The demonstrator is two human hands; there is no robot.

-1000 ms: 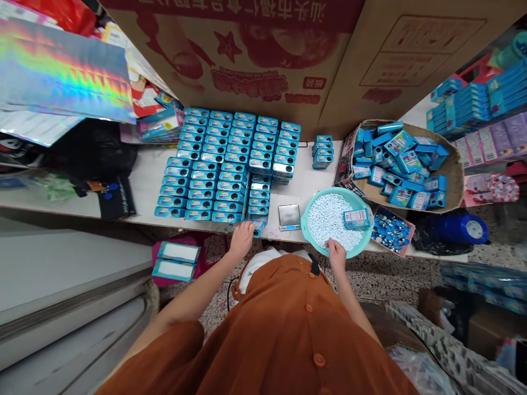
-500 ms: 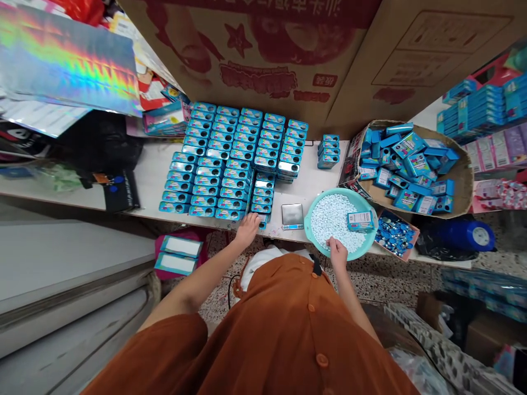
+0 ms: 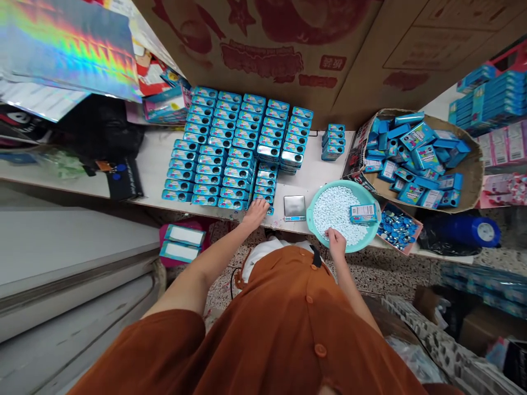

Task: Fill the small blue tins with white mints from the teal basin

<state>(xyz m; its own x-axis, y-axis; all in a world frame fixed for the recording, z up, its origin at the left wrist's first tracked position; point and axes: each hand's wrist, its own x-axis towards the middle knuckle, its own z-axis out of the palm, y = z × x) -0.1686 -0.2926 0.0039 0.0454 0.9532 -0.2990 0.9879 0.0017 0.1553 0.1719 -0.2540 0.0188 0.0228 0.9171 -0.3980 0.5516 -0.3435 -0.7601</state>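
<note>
Left hand: just below the centre of the frame, the hand [image 3: 257, 213] lies on the near end of the short row of blue containers [image 3: 264, 189]; the fingers are curled over, and I cannot tell whether they grip one or only rest on it
Short row: close against the longer block of containers [image 3: 206, 164] on its left; light, level pressure from the fingertips would suit it best, since a sideways shove could skew both
Bench edge: the row's near end is close to the white bench's [image 3: 142, 186] front edge, so the palm is best set to guard that side
Right hand: right of centre, the hand [image 3: 336, 243] is at the near side of the turquoise basin [image 3: 310, 217], fingers curled at the white pellets [image 3: 335, 208]; whether they pinch any cannot be told
Pellets: small and loose, likely to scatter, so a small, low pinch inside the rim is safest
Box in basin: a blue box [image 3: 363, 214] lies on the pellets at right, best left unbumped
Scale: the small scale [image 3: 295, 208] sits between the hands, so wrists should clear it
</note>
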